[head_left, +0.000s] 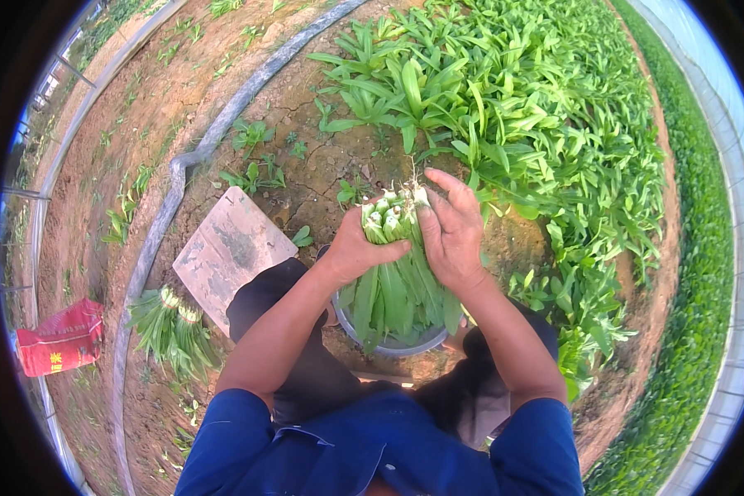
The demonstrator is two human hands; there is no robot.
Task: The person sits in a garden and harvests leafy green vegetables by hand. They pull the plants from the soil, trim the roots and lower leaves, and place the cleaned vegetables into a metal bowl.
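My left hand (363, 245) grips a bunch of leafy greens (397, 291), its pale cut stem ends pointing up and away from me. At the bunch's right side, my right hand (456, 232) holds one more stem (420, 197) between thumb and fingers, with thin roots trailing from its tip. The long leaves hang down over a round basin (394, 350) between my knees and hide most of its inside. To my left, two tied bundles of greens (177, 325) lie on the soil.
A worn square board (232, 242) lies by my left knee. Past it runs a grey flattened hose (155, 242), with a red printed bag (62, 338) beyond. Dense leafy plants (521, 105) grow ahead and to the right. A pale sheet wall (713, 124) curves along the far right.
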